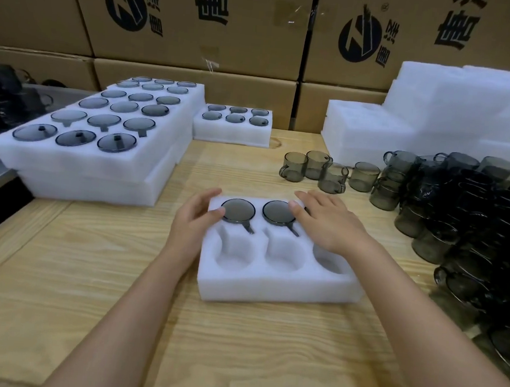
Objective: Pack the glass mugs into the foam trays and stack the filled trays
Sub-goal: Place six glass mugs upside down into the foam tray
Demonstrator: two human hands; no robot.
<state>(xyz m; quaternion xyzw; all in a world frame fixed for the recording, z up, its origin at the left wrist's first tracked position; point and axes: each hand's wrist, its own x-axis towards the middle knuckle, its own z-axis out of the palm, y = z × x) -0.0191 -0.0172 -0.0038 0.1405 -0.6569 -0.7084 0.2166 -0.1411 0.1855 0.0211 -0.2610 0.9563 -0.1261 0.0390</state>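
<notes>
Foam tray (270, 290) sat on worktop (112, 258), two mugs (238, 209) seated in far row. Left hand (194, 216) loose-fingered against tray corner, right hand (328, 224) flat over far-right pocket. Risk: uneven press could tilt a mug, jam handle, tear foam.
</notes>
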